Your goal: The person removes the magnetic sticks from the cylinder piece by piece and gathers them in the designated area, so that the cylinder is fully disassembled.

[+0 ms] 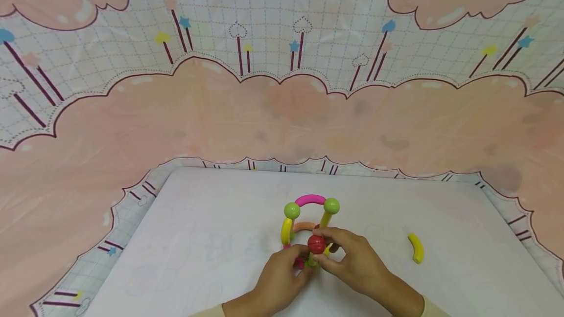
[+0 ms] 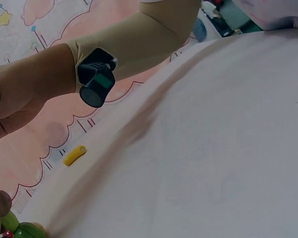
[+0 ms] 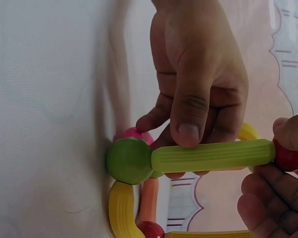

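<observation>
A frame of coloured rods and balls stands on the white tabletop, with a pink curved rod (image 1: 310,199) between two light green balls (image 1: 332,206) at its top. On the near side, a straight green rod (image 3: 213,157) rises from a darker green ball (image 3: 129,161). My left hand (image 1: 282,278) pinches this rod, thumb on one side and fingers behind. At the rod's upper end sits a red ball (image 1: 316,244), held between the thumb and fingers of my right hand (image 1: 357,260). Part of the frame is hidden behind both hands.
One loose yellow curved rod (image 1: 416,248) lies on the tabletop (image 1: 211,219) to the right of my right hand. Behind the table hangs a patterned cloth (image 1: 246,116). A dark wrist camera (image 2: 95,82) is strapped to my right forearm.
</observation>
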A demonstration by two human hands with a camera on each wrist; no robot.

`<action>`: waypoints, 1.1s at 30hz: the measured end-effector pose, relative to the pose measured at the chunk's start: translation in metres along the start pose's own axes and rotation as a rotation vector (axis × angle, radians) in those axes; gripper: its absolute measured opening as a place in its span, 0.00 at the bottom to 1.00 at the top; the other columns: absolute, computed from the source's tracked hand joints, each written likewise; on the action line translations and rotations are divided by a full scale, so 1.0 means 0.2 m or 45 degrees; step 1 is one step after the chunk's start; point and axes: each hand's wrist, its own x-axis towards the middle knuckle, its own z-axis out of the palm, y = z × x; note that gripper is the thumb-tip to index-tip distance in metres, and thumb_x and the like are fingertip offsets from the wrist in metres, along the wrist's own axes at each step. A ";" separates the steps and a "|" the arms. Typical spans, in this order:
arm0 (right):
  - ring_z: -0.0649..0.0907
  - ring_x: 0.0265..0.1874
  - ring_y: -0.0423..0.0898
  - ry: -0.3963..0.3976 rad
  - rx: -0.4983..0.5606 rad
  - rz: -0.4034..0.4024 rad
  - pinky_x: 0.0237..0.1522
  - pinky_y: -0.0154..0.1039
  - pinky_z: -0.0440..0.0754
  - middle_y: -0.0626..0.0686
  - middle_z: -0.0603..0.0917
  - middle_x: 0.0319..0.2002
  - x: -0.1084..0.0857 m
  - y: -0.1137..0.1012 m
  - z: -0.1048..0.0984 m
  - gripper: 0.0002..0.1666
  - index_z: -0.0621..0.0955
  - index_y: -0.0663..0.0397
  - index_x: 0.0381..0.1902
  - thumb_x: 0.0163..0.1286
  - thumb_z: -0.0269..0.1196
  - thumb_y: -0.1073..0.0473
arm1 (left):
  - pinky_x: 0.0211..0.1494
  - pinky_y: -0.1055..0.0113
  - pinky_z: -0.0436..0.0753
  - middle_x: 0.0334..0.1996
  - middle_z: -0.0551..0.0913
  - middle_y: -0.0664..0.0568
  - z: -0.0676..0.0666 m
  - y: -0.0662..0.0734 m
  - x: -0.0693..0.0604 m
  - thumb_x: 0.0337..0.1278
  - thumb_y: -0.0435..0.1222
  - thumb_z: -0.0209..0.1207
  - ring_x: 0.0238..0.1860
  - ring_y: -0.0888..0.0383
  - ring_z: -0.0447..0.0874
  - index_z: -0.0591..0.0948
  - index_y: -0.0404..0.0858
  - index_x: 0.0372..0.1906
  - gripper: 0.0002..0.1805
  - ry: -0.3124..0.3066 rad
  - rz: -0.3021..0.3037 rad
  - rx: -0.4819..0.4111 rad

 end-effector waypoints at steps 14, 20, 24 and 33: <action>0.84 0.36 0.37 0.026 -0.022 0.021 0.40 0.33 0.85 0.41 0.87 0.44 0.00 0.00 0.01 0.31 0.82 0.52 0.56 0.54 0.81 0.62 | 0.35 0.70 0.80 0.28 0.83 0.65 0.03 0.01 0.03 0.58 0.38 0.73 0.29 0.70 0.77 0.87 0.41 0.42 0.09 0.071 0.021 0.176; 0.84 0.37 0.36 0.029 -0.015 0.043 0.42 0.34 0.86 0.41 0.87 0.44 0.00 -0.01 0.01 0.31 0.82 0.53 0.57 0.55 0.80 0.64 | 0.32 0.71 0.77 0.26 0.82 0.66 0.02 0.02 0.03 0.58 0.39 0.73 0.28 0.71 0.76 0.87 0.42 0.41 0.09 0.056 0.009 0.189; 0.84 0.37 0.36 0.047 -0.013 0.039 0.42 0.34 0.85 0.41 0.88 0.42 0.00 -0.01 0.01 0.31 0.82 0.55 0.56 0.54 0.80 0.65 | 0.34 0.70 0.79 0.27 0.83 0.66 0.02 0.01 0.04 0.58 0.40 0.73 0.30 0.71 0.77 0.87 0.42 0.41 0.10 0.047 0.002 0.197; 0.85 0.36 0.35 0.070 0.042 0.062 0.41 0.34 0.86 0.40 0.88 0.42 0.00 0.00 0.02 0.30 0.81 0.54 0.56 0.55 0.79 0.67 | 0.35 0.70 0.80 0.29 0.85 0.65 0.02 0.01 0.04 0.57 0.40 0.74 0.31 0.70 0.79 0.88 0.41 0.42 0.11 0.043 0.012 0.217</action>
